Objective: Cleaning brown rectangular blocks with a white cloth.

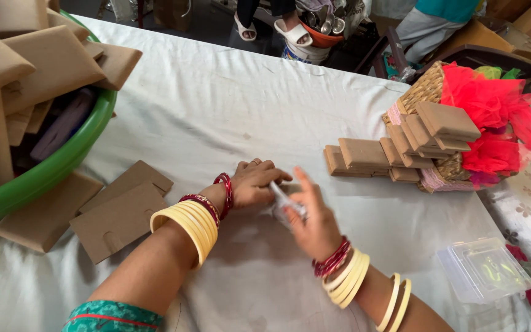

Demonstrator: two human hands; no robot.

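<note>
My left hand point(254, 182) and my right hand point(312, 215) meet at the middle of the white-clothed table point(228, 104). Both pinch a small clear plastic pouch point(285, 203) that is stretched between them; what is inside it cannot be made out. A brown cardboard piece seems to lie under the hands, mostly hidden. Both wrists carry cream and red bangles.
A green tub point(50, 169) heaped with brown cardboard boxes stands at the left, with flat cardboard cutouts point(118, 218) beside it. Folded brown boxes point(364, 157) pile against a wicker basket point(425, 92) with red netting at the right. A clear plastic case point(483, 270) lies at the lower right. Other people sit beyond the table.
</note>
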